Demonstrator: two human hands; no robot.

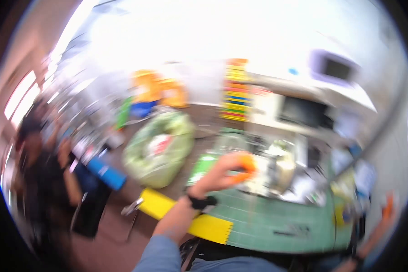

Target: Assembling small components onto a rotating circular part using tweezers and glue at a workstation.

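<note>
My left hand (215, 176) reaches over the green cutting mat (240, 217), a dark band around its wrist. Its thumb and fingers curl into a loop, and bright orange (248, 167) covers the tips. Blur hides whether that orange is finger covers or a held piece, and whether anything small is pinched there. Far off to the right, my right hand (385, 215) is out beyond the mat, also with orange at its fingers; smearing hides their pose. A yellow strip with a notched end (186, 215) lies along the near left table edge, under my left forearm.
A bin lined with a pale green bag (158, 147) stands left of the mat. Yellow stacked trays (235, 90) rise behind. Blurred equipment (281, 170) sits at the mat's back. A grey pole (376, 140) slants at right. Another person (43, 177) is at far left.
</note>
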